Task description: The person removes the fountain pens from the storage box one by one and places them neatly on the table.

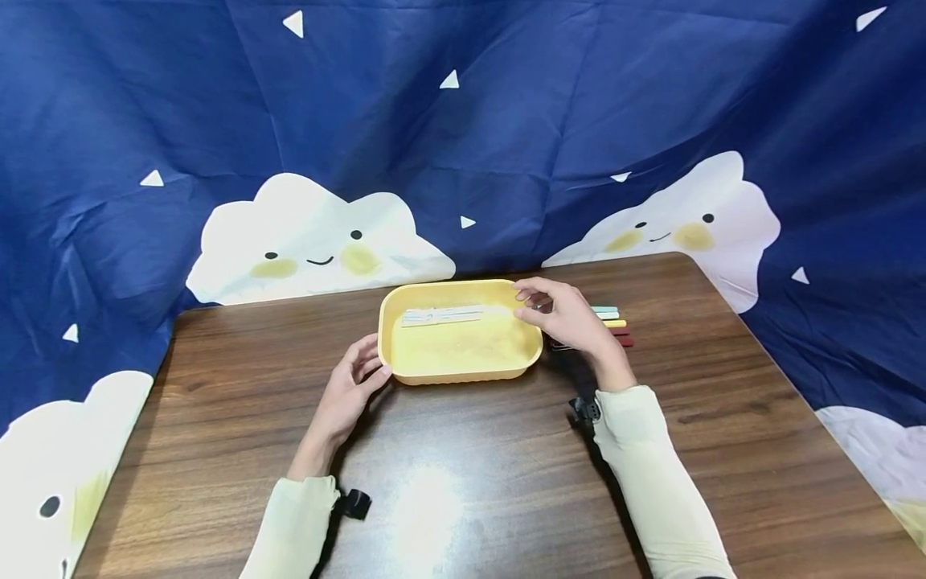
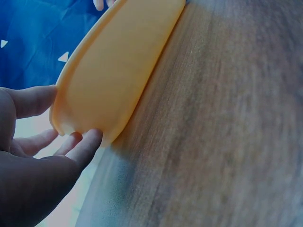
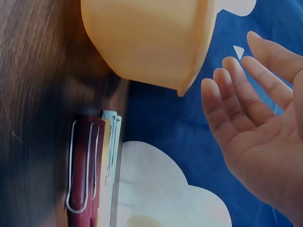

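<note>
A shallow yellow plastic tray (image 1: 463,372) stands near the back of the table. Inside it, toward the far side, lie several slim whitish pen-like items (image 1: 441,316), too small to identify. My left hand (image 1: 350,384) holds the tray's left end, thumb at the near corner and fingers against the end wall. Above the tray's right end is my right hand (image 1: 564,315), its fingers loosely bent with nothing between them. The right wrist view shows that hand apart from the rim. Beside the tray's right end lie several pens with wire clips, including dark red pens (image 3: 84,161).
The brown wooden table (image 1: 477,450) reaches back to a dark blue cloth (image 1: 506,145) printed with clouds. Yellow (image 1: 616,323) and light blue (image 1: 606,309) pens lie partly behind my right hand. Black straps circle both wrists.
</note>
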`<state>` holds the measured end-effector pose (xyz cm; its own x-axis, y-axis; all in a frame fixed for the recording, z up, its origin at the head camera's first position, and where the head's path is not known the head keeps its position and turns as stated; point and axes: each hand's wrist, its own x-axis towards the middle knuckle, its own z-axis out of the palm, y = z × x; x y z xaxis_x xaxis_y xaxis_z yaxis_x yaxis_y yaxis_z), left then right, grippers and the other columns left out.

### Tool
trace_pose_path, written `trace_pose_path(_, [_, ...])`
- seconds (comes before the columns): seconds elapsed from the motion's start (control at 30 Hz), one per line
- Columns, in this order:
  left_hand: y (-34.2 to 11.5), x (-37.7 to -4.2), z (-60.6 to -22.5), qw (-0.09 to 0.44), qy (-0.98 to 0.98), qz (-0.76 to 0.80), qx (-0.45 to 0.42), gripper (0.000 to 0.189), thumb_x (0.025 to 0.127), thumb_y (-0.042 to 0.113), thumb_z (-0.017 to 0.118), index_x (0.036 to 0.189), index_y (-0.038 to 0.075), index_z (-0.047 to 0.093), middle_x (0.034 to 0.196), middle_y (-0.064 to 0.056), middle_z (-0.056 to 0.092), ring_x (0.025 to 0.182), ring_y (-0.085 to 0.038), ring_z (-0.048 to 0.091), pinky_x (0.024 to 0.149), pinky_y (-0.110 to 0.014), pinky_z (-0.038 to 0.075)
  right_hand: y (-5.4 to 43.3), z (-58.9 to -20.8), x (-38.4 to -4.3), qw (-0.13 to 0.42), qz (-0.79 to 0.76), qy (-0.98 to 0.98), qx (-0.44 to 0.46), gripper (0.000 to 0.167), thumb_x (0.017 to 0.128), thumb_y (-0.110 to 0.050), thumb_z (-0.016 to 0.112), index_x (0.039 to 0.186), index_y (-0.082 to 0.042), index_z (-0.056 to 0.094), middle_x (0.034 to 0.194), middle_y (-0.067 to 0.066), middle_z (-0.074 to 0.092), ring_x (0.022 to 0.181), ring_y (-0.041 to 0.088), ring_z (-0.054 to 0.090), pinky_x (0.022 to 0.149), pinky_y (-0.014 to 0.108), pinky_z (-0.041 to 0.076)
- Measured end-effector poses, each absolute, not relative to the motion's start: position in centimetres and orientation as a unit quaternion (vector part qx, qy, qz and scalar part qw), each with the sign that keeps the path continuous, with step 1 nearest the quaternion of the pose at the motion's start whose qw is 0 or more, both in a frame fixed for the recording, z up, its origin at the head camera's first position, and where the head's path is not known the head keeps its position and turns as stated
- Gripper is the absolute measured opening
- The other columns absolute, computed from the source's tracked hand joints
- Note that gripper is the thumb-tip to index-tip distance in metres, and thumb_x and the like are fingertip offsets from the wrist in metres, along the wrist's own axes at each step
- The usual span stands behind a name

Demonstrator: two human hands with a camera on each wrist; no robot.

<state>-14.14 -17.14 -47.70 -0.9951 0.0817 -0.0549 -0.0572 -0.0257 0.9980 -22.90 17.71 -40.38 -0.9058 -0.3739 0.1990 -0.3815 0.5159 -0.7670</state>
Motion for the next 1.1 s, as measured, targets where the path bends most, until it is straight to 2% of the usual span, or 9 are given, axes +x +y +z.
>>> trace_pose_path(0.17, [-17.0, -14.2, -47.7, 0.05, 0.696, 0.716, 0.008, 0.058, 0.098, -0.003, 0.062, 0.151, 0.002, 0.039, 0.144, -0.022, 0.048, 0.131, -0.034, 0.049, 0.094, -0.019, 0.048, 17.1, -40.7, -23.0, -0.001, 0.441, -0.868, 0.23, 0.037, 0.091, -0.005, 0.075, 0.125, 0.005, 0.066, 0.109, 0.022, 0.069, 0.098, 0.03, 0.065, 0.085, 0.045, 0.052])
trace_pose_path(0.5, [-17.0, -14.1, -47.7, 0.049, 0.695, 0.717, 0.005, 0.058, 0.098, -0.004, 0.062, 0.151, 0.001, 0.038, 0.144, -0.023, 0.047, 0.132, -0.035, 0.049, 0.092, -0.018, 0.048, 15.5, -41.7, -23.8, -0.019, 0.451, -0.86, 0.237, 0.035, 0.09, -0.006, 0.075, 0.123, 0.003, 0.067, 0.107, 0.019, 0.069, 0.096, 0.027, 0.064, 0.079, 0.04, 0.051])
trace_pose_path(0.9, [-17.1, -14.3, -47.7, 0.049, 0.696, 0.717, 0.01, 0.058, 0.098, -0.002, 0.063, 0.151, 0.002, 0.039, 0.143, -0.022, 0.049, 0.131, -0.034, 0.05, 0.092, -0.019, 0.048, 13.6, -42.5, -24.6, -0.023, 0.444, -0.86, 0.251, 0.034, 0.09, -0.006, 0.076, 0.12, 0.005, 0.067, 0.104, 0.014, 0.07, 0.094, 0.025, 0.065, 0.083, 0.037, 0.052])
trace_pose_path(1.1, [-17.2, -14.3, -47.8, 0.046, 0.694, 0.718, 0.011, 0.058, 0.098, -0.002, 0.062, 0.151, 0.001, 0.039, 0.143, -0.023, 0.048, 0.131, -0.034, 0.049, 0.093, -0.019, 0.048, 12.9, -42.8, -24.8, -0.028, 0.454, -0.856, 0.246, 0.034, 0.089, -0.006, 0.076, 0.12, 0.007, 0.067, 0.105, 0.018, 0.07, 0.093, 0.027, 0.064, 0.083, 0.036, 0.051])
